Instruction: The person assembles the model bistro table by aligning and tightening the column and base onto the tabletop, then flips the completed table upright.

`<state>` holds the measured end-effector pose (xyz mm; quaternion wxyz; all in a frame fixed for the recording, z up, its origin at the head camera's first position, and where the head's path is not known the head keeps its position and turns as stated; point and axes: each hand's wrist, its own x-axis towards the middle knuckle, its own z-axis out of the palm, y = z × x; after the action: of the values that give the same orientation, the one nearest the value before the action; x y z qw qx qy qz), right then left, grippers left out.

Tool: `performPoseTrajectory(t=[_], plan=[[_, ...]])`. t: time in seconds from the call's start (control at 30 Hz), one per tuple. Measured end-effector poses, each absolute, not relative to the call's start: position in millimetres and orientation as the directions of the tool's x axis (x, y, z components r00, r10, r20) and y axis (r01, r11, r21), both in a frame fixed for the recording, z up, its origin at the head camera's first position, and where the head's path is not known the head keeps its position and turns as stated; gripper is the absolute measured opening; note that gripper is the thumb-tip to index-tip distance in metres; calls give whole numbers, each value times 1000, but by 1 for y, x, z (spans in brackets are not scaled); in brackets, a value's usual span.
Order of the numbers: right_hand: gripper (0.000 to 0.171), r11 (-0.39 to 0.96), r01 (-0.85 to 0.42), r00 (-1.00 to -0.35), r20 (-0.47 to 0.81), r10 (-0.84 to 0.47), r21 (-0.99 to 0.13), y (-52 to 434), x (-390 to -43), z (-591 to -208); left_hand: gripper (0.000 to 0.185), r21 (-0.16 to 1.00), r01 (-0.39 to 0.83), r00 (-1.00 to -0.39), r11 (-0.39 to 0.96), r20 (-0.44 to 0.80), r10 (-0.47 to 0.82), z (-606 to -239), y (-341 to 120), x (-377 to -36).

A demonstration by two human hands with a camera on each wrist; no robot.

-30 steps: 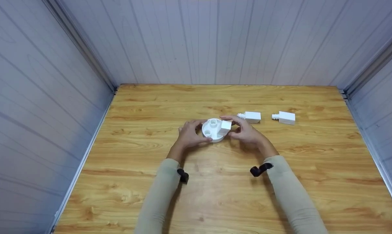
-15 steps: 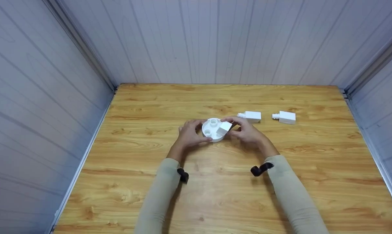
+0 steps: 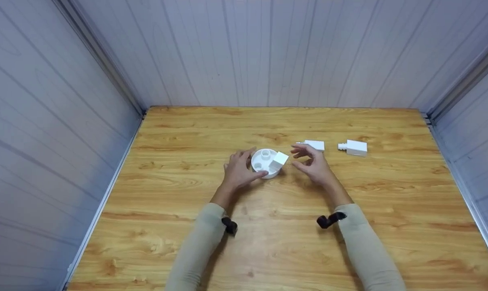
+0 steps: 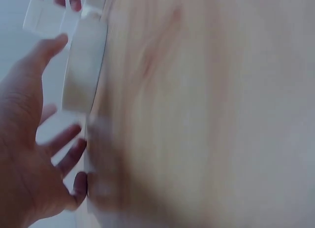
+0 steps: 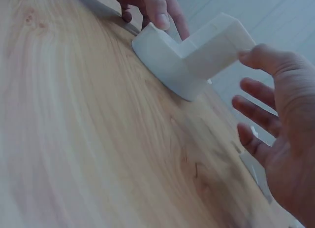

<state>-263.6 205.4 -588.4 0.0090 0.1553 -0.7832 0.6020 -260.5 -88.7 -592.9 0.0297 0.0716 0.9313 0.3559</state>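
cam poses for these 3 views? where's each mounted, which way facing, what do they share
Head: above, looking forward and down at the table; both sleeves, left hand and right hand show.
Left wrist: low, blurred, along the tabletop at the round base; left hand.
Right wrist: low, at the base with its block; right hand.
All three show the base.

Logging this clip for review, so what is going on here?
A person works at a wooden table on a round white base with a white block seated on it. The left hand touches the base's near rim with thumb and fingers. The right hand hangs open just right of the block, holding nothing. Two more white threaded blocks, the nearer block and the farther block, lie to the right.
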Motion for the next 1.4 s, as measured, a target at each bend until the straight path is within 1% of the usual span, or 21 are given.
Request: performPoseTrajectory(t=[0.2,0.37,0.53,0.7,0.87,0.97,1.1,1.2,1.3,1.4], plan=[[45,219,-235,-971,238,-11,-947,222,-259,-592,104,688,39,-999,725,51,5,-589,-65,-242],[43,233,-212,-965,241,105,-949,238,-256,-592,104,692,12,-998,722,54,-35,-585,-49,-233],[47,274,-199,-957,247,153,-941,250,-257,-593,103,685,-1,-998,729,40,-38,-584,-45,-232],[53,301,-208,-958,256,127,-931,259,-260,-592,101,670,4,-999,742,42,-33,-585,-47,-233],[57,309,-208,-966,245,86,-928,265,-262,-592,101,680,43,-999,732,22,38,-589,-54,-242],[59,317,-201,-970,234,68,-927,268,-264,-591,101,703,103,-990,704,3,141,-602,-64,-255],[59,335,-199,-972,230,54,-921,271,-266,-590,102,722,221,-945,656,-8,326,-622,-78,-277],[58,336,-196,-974,223,44,-921,272,-268,-590,104,723,287,-908,628,-5,420,-628,-85,-287],[59,337,-184,-978,207,32,-923,273,-272,-591,106,729,287,-902,622,-13,432,-623,-86,-286],[61,360,-165,-983,182,13,-918,275,-274,-590,109,720,263,-923,642,-6,385,-610,-82,-274]])
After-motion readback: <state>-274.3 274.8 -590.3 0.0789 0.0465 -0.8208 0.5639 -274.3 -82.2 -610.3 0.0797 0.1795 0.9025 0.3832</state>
